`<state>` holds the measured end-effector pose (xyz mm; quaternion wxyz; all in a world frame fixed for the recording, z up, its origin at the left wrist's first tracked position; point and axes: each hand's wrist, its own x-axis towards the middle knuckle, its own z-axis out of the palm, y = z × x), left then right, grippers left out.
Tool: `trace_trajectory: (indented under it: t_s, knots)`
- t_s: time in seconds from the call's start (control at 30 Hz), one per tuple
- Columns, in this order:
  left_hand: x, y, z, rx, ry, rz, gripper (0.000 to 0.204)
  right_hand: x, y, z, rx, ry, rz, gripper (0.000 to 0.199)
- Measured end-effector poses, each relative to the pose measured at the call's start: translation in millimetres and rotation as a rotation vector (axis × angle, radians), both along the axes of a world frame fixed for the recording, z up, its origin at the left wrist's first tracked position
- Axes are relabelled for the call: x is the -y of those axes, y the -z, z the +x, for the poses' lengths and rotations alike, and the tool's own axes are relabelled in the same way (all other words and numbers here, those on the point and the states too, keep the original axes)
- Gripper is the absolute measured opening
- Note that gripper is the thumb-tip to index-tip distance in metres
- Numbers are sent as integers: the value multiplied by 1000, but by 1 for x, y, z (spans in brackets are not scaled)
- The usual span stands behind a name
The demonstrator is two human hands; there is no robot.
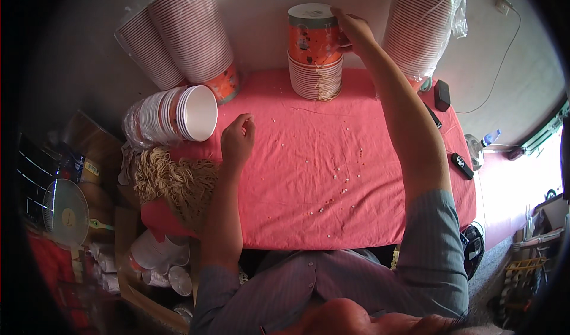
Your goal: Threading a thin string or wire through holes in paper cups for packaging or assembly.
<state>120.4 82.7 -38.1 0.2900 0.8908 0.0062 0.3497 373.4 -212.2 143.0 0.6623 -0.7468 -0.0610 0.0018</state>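
Observation:
At the table's far edge a stack of upside-down paper buckets stands, its top orange paper bucket (310, 42) showing a white base and a green band. My right hand (355, 31) reaches out to it, fingers closed around its right upper side. Tan cord hangs down the front of the white rims (316, 78) below. My left hand (238, 136) is raised over the left part of the table with its fingers curled in; whatever they hold, if anything, is hidden. Near it are a sideways stack of white paper buckets (200, 114) and a bundle of tan cords (172, 178).
A pink cloth (285, 198) covers the table, with small beads or crumbs scattered over it. Tall wrapped bucket stacks rise at back left (193, 32) and back right (420, 29). Along the right edge lie a black box (442, 96) and a remote (462, 166). A cardboard box (145, 293) stands lower left.

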Motion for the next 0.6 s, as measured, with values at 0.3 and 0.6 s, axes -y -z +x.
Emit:
trace_trajectory:
  t_s: [0.3, 0.6]
  knots:
    - [1, 0, -1, -14, -16, -2, 22, -3, 3, 0, 31, 34, -70, 69]
    - [-47, -27, -3, 314, -379, -127, 20, 11, 4, 14, 254, 178, -421, 73]
